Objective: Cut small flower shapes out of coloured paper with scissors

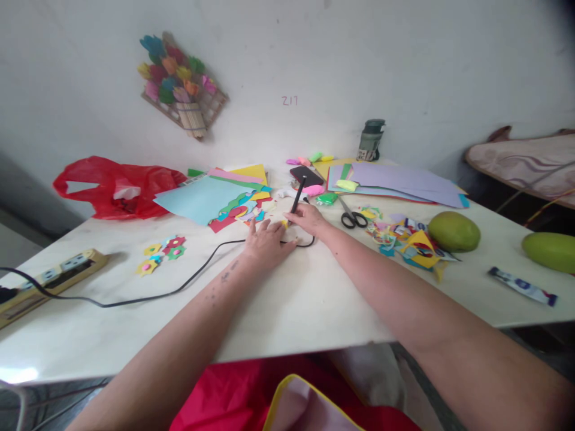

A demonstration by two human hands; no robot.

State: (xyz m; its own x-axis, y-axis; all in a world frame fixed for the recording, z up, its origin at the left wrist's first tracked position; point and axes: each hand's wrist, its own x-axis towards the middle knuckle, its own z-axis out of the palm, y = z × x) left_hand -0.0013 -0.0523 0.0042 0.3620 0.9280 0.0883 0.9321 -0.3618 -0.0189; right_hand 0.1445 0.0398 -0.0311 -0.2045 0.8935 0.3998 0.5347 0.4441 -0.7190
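Observation:
My right hand (309, 219) grips a black pen (297, 196), which leans with its lower end near a small yellow piece of paper (284, 223). Flat on the white table (305, 311) lies my left hand (267, 240), its fingers spread beside that piece. A black cable (193, 280) passes under or close by my left hand and curves round below the right wrist. Coloured paper scraps (242, 211) lie just beyond my left hand. To the right of my right hand rest black-handled scissors (354, 219). The pen's tip is too small to make out.
On the left are a power strip (67, 272), paper flower cutouts (175, 251) and a red plastic bag (108, 191). Coloured sheets (395, 179), a dark phone (306, 176) and a green bottle (371, 140) stand behind. Green fruit (453, 231) and a tube (522, 286) lie right.

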